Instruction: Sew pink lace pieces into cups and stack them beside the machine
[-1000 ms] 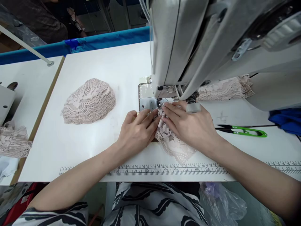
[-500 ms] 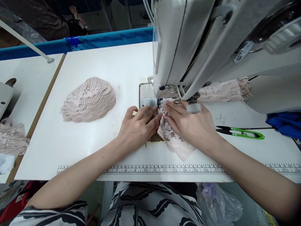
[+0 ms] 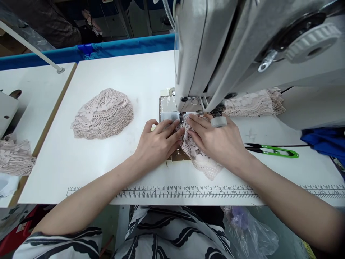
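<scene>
A piece of pale pink lace (image 3: 201, 158) lies under the needle area of a sewing machine (image 3: 199, 82), its scalloped end trailing toward the table's front edge. My left hand (image 3: 160, 142) is at the lace's left edge, thumb and index finger close together on it beside the presser foot (image 3: 181, 117). From the other side, my right hand (image 3: 215, 135) holds the lace down, fingers together near the foot and thumb lower. The right palm covers part of the lace. The needle tip cannot be made out.
A stack of lace pieces (image 3: 104, 115) sits on the left of the white table (image 3: 145, 79). More lace (image 3: 253, 102) lies behind my right hand. Green thread snips (image 3: 280, 151) and blue cloth (image 3: 325, 142) are at right. A ruler strip (image 3: 188, 192) runs along the front edge.
The whole view has shifted slightly. Both hands keep nearly the same place on the lace, and its trailing end sits slightly nearer the machine.
</scene>
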`<state>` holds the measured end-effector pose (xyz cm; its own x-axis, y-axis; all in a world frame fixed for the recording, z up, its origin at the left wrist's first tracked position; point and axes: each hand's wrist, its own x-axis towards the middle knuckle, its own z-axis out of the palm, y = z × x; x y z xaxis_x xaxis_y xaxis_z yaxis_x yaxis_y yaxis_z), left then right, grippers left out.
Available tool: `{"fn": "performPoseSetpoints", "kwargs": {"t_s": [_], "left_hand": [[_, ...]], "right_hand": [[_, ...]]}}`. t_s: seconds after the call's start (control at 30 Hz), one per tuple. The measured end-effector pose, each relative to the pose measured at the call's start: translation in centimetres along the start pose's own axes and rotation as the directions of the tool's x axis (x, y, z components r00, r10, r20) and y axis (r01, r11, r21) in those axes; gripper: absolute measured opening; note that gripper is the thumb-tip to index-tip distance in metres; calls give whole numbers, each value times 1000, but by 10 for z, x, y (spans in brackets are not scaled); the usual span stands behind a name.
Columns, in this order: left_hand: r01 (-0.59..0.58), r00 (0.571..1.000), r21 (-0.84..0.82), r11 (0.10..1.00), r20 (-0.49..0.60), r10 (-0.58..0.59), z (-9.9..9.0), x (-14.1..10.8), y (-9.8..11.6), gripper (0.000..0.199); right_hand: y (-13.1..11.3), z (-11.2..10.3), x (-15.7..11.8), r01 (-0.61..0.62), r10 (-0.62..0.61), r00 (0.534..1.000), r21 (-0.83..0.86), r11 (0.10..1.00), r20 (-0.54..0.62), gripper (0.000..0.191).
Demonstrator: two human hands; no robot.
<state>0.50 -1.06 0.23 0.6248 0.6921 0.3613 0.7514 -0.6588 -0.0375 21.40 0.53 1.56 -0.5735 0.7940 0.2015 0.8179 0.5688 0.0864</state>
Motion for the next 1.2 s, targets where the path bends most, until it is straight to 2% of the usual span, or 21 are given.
{"fn": "performPoseSetpoints", "kwargs": {"t_s": [0.33,0.43,0.53,0.6,0.7,0.8,0.87,0.93,1.1,1.2], "left_hand": [[42,999,-58,997,-4,-43,1,0,-1,32],[-6,999,-7,1000,-49,5,3,0,-1,28],[-66,996,-26,997,-66,64,4,0,0,26],[-46,998,-88,995,-38,43,2,0,-1,29],[14,998,-180,984,64,-3,-4,1,-2,37],[37,988,-224,974,155,-2,-10,9,-5,42],[82,984,-255,964,177,-37,-10,17,-9,33],[155,978,-315,936,183,-101,-9,25,-12,21],[285,959,-588,757,186,-216,-8,34,-20,19],[324,946,-664,674,205,-253,-9,34,-23,19]], "right_hand": [[9,-2,3,30,-29,999,50,998,-20,34],[9,-13,1,24,-25,1000,110,994,8,34],[4,-23,-2,-12,-11,995,240,971,95,31],[1,-26,-4,-36,-5,988,259,965,156,34],[-1,-26,-5,-55,9,982,234,971,191,21],[1,-24,-3,-90,42,983,263,961,181,31],[3,-22,0,-110,70,988,303,946,140,35],[7,-18,1,-98,74,994,353,930,82,33],[11,-9,3,-84,101,994,349,933,-32,29],[11,-7,3,-127,155,986,316,940,-65,32]]}}
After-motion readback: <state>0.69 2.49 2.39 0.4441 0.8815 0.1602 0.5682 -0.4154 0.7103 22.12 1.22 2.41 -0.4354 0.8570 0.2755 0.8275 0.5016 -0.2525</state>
